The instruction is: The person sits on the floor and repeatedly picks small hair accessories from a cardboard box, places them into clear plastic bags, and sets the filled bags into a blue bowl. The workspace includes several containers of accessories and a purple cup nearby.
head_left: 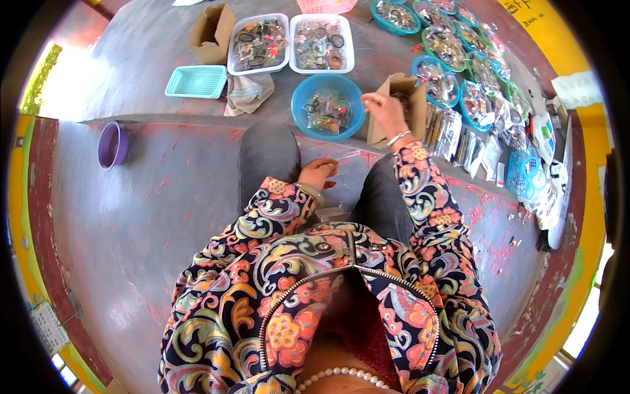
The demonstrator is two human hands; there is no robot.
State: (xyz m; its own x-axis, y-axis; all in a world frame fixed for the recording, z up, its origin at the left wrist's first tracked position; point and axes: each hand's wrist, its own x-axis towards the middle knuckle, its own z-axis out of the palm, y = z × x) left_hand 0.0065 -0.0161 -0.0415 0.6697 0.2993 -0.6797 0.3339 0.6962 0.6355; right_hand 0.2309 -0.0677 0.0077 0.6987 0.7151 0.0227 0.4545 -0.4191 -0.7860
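My right hand (387, 113) hangs over the left side of an open cardboard box (378, 131), close to the rim of a round blue basin (298, 125). Its fingers point left and are drawn together; whatever they may hold is too small to make out. Inside the basin lie several clear packets (330, 113) with small coloured and dark pieces. Over my lap, between the knees, my left hand (319, 173) has its fingers loosely stretched to the right and holds nothing visible. Dark items show partly inside the box, behind my right hand.
Two white trays (293, 56) of packets stand beyond the basin, beside another cardboard box (211, 31). A turquoise basket (195, 82) and grey cloth (249, 93) lie left. Several filled round baskets (438, 82) crowd the right. A purple bucket (113, 146) stands far left.
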